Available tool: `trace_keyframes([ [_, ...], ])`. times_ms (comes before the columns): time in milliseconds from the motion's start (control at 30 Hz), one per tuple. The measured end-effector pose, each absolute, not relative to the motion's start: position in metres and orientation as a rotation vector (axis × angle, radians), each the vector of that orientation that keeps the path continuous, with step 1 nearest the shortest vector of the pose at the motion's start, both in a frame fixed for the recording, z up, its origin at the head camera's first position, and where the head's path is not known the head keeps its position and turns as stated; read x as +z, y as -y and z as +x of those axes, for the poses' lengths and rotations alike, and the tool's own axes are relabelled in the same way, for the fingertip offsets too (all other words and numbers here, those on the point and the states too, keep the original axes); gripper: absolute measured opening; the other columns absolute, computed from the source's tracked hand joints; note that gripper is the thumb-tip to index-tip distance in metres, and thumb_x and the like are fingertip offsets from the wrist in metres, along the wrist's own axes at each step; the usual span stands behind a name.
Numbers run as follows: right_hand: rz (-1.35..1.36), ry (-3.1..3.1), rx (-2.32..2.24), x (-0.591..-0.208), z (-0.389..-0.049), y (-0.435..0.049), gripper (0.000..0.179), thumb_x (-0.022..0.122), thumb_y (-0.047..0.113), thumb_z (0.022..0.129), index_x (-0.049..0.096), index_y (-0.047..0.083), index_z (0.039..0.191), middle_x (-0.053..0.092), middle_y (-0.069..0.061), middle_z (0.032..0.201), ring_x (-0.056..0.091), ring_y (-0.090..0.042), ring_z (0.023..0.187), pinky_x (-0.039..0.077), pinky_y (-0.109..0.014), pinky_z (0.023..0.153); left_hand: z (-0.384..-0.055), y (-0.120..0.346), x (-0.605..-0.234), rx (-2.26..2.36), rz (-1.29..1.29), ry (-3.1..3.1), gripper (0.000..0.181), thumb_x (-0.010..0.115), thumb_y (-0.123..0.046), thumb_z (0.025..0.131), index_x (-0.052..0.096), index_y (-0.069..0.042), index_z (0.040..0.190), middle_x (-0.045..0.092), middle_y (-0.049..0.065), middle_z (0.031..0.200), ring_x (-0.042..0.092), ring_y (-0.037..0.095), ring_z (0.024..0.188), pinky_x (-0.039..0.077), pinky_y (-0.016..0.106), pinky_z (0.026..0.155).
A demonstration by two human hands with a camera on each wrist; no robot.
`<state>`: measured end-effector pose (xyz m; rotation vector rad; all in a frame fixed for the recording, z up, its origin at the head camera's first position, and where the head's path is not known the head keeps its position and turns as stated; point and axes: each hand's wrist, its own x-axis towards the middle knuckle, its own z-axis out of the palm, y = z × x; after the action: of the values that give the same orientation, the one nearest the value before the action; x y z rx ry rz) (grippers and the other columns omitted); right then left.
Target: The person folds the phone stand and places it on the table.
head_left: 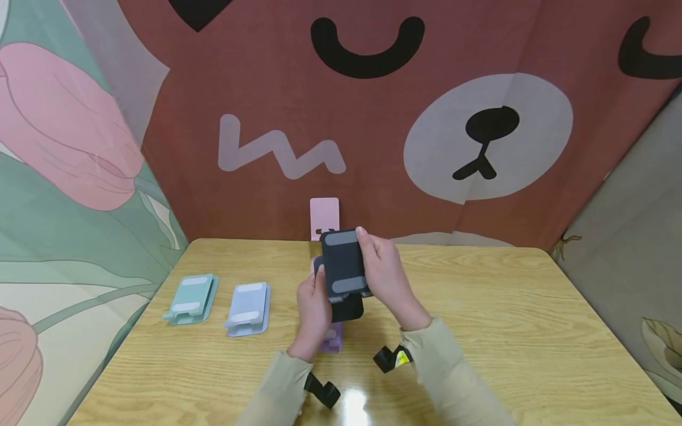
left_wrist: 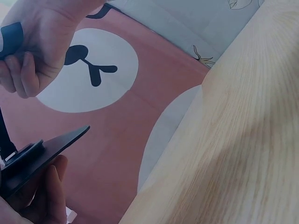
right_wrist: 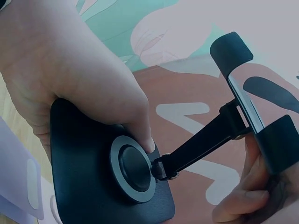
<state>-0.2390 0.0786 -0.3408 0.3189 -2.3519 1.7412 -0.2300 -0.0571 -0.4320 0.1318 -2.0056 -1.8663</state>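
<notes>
Both hands hold one black foldable phone stand (head_left: 344,261) above the table. My left hand (head_left: 314,309) grips its flat base plate (right_wrist: 86,168), thumb on top near the round hinge disc (right_wrist: 135,172). My right hand (head_left: 391,278) holds the cradle plate by its right edge, thumb at the top corner; two grey pads show on the cradle's face. In the right wrist view the arm (right_wrist: 201,147) is unfolded between base and cradle, with two curved lips on the cradle (right_wrist: 280,144). The left wrist view shows the base plate (left_wrist: 46,156) edge-on over the left fingers.
A teal phone stand (head_left: 193,297) and a light blue one (head_left: 249,307) lie folded on the left of the wooden table (head_left: 506,331). A purple stand (head_left: 333,338) lies partly hidden under the hands. Behind stands a pink one (head_left: 324,214), near the bear-print curtain (head_left: 266,201).
</notes>
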Motion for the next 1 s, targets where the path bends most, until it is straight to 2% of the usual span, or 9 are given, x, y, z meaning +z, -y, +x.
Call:
trace_keyframes([
  [267, 0.31, 2.354, 1.707, -0.347, -0.237, -0.08, 0.056, 0.04, 0.045, 0.11, 0.072, 0.006, 0.087, 0.063, -0.008, 0.073, 0.058, -0.027, 0.066, 0.048, -0.039, 0.059, -0.228, 0.056, -0.433, -1.96, 0.137, 1.98, 0.045, 0.045, -0.026, 0.111, 0.075, 0.002, 0.093, 0.074, 0.011, 0.09, 0.064, 0.017, 0.081, 0.049, 0.031, 0.074],
  [500, 0.286, 2.382, 1.697, -0.352, -0.235, -0.082, 0.055, 0.041, 0.044, 0.11, 0.07, 0.006, 0.083, 0.063, -0.007, 0.073, 0.057, -0.026, 0.066, 0.048, -0.039, 0.06, -0.228, 0.055, -0.432, -2.004, 0.131, 1.967, 0.044, 0.044, -0.025, 0.111, 0.076, 0.002, 0.096, 0.071, 0.009, 0.078, 0.061, 0.016, 0.073, 0.048, 0.027, 0.067],
  [700, 0.279, 2.378, 1.71, -0.359, -0.234, -0.083, 0.055, 0.04, 0.045, 0.11, 0.072, 0.007, 0.087, 0.065, -0.007, 0.077, 0.058, -0.025, 0.069, 0.049, -0.039, 0.062, -0.229, 0.053, -0.433, -2.041, 0.13, 1.931, 0.042, 0.045, -0.023, 0.111, 0.075, 0.004, 0.1, 0.074, 0.012, 0.086, 0.063, 0.017, 0.077, 0.05, 0.027, 0.07],
  [867, 0.264, 2.373, 1.732, -0.364, -0.233, -0.082, 0.056, 0.039, 0.047, 0.11, 0.073, 0.008, 0.089, 0.066, -0.006, 0.079, 0.058, -0.025, 0.07, 0.049, -0.039, 0.062, -0.229, 0.052, -0.432, -2.119, 0.124, 1.876, 0.04, 0.044, -0.021, 0.111, 0.074, 0.006, 0.108, 0.075, 0.015, 0.1, 0.066, 0.015, 0.084, 0.053, 0.026, 0.072],
  [1000, 0.247, 2.373, 1.744, -0.367, -0.232, -0.083, 0.056, 0.04, 0.046, 0.11, 0.073, 0.007, 0.088, 0.066, -0.007, 0.078, 0.058, -0.025, 0.069, 0.049, -0.039, 0.061, -0.228, 0.052, -0.431, -2.156, 0.131, 1.868, 0.039, 0.044, -0.02, 0.111, 0.073, 0.006, 0.109, 0.075, 0.015, 0.1, 0.065, 0.015, 0.078, 0.053, 0.025, 0.069],
])
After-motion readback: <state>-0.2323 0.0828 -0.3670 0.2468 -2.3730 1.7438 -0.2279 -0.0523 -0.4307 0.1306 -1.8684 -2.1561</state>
